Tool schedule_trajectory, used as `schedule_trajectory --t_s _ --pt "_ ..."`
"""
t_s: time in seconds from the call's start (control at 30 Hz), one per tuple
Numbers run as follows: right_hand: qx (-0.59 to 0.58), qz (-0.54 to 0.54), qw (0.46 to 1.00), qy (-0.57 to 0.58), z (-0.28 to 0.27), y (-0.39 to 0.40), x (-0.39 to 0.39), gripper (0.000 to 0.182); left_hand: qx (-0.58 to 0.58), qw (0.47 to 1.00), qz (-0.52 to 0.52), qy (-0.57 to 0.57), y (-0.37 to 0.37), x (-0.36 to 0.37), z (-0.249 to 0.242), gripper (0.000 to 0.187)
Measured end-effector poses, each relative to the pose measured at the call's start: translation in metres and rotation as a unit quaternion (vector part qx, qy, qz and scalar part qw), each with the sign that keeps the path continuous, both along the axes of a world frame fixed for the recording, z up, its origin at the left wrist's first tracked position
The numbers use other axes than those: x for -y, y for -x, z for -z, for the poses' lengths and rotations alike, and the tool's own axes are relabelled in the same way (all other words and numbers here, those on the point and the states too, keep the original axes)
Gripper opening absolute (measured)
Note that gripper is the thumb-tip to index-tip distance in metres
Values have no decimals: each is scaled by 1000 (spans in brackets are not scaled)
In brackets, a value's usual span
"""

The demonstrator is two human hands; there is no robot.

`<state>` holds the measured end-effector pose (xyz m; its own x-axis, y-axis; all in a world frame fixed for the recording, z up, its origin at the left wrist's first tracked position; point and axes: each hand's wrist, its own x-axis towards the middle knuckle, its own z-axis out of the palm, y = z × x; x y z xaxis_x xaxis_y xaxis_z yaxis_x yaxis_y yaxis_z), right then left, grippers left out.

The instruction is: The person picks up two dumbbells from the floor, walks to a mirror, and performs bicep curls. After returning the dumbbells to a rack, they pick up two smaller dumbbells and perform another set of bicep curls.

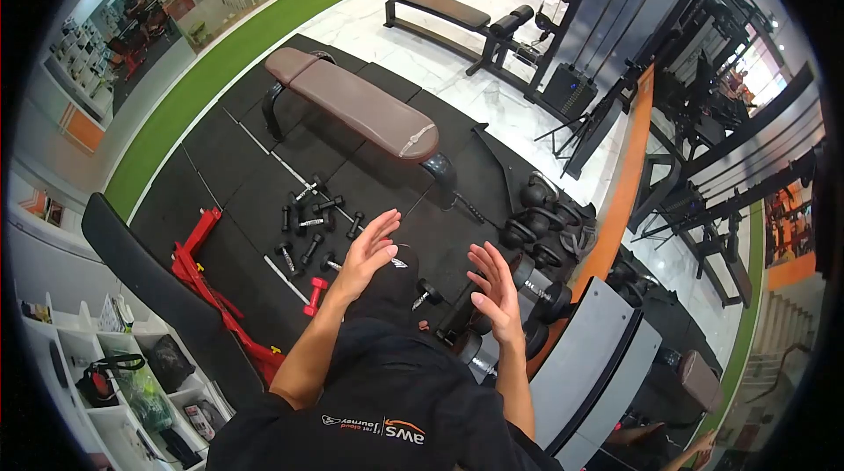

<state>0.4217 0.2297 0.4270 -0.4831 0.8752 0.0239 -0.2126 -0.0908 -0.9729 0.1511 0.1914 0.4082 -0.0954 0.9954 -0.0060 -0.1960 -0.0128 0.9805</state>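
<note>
My left hand (367, 255) is raised in front of my black T-shirt (378, 418), fingers extended, holding nothing. To its right, my right hand (497, 291) is also lifted, with its palm turned inward and its fingers apart. A gap separates the two hands. Several small black dumbbells (311, 248) lie on the floor to the left of my left hand, and a red dumbbell (316, 295) lies near my left forearm. Larger dumbbells with metal handles (532, 277) are beside and partly behind my right hand.
A brown padded bench (360, 106) stands ahead on black rubber matting (290, 159). Kettlebells (538, 194) cluster at the right near an orange ledge (629, 181). At left is a red-framed bench (207, 273) beside white shelving (79, 343). A cable machine (571, 88) stands behind.
</note>
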Motion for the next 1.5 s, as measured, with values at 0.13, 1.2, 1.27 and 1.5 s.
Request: schedule_trajectory --t_s 0.13,1.2,1.27,1.5 --pt "8 -13 1000 2 1 9 -20 90 10 1000 -8 -1 5 -17 13 65" --pt "54 -438 896 37 -4 363 -313 92 -101 891 -431 98 219 -138 49 68" --pt "51 -463 884 36 0 376 -313 92 -84 883 -450 104 221 -129 50 68" --pt "53 -510 856 60 9 406 -337 91 -50 842 -523 122 219 -124 46 67"
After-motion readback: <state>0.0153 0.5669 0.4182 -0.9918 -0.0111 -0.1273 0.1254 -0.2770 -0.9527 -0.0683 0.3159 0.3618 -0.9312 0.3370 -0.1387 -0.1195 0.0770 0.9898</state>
